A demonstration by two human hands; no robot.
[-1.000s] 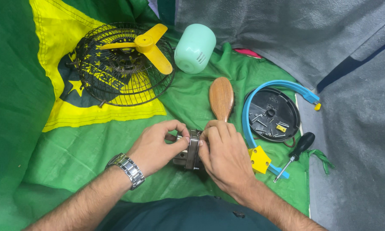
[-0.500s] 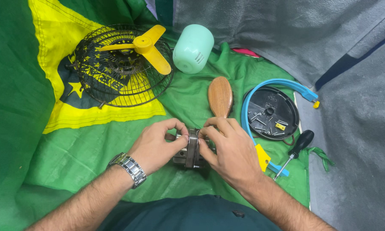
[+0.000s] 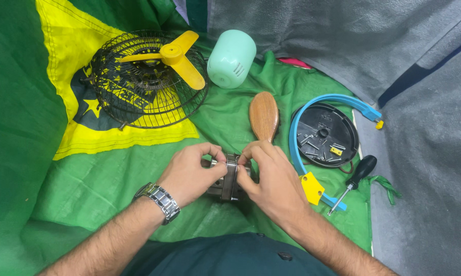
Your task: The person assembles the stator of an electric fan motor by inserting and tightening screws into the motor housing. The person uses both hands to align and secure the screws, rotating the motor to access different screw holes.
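Both hands are locked on the motor (image 3: 229, 178), a small grey metal block low in the middle of the green cloth (image 3: 87, 189). The left hand (image 3: 189, 174), with a steel watch (image 3: 159, 200) on its wrist, is curled shut around the motor's left side, thumb and forefinger pinching near the top edge. The right hand (image 3: 271, 179) is closed on the right side, its fingertips (image 3: 248, 153) pressed to the same top edge, so the 2 hands meet over the part.

At 12 o'clock from the motor, just beyond the right hand's knuckles, lies a wooden brush (image 3: 264, 115). At 11 o'clock sits a black wire guard (image 3: 138, 102) with a yellow blade (image 3: 177, 59) resting on it, 3 vanes showing. A mint cap (image 3: 232, 59) lies at 12 o'clock, farther back. At 2 o'clock is a black disc (image 3: 325, 135) holding loose screws, ringed by a blue bracket (image 3: 294, 138). At 3 o'clock, a screwdriver (image 3: 353, 181) lies on the cloth, well apart from the hands.
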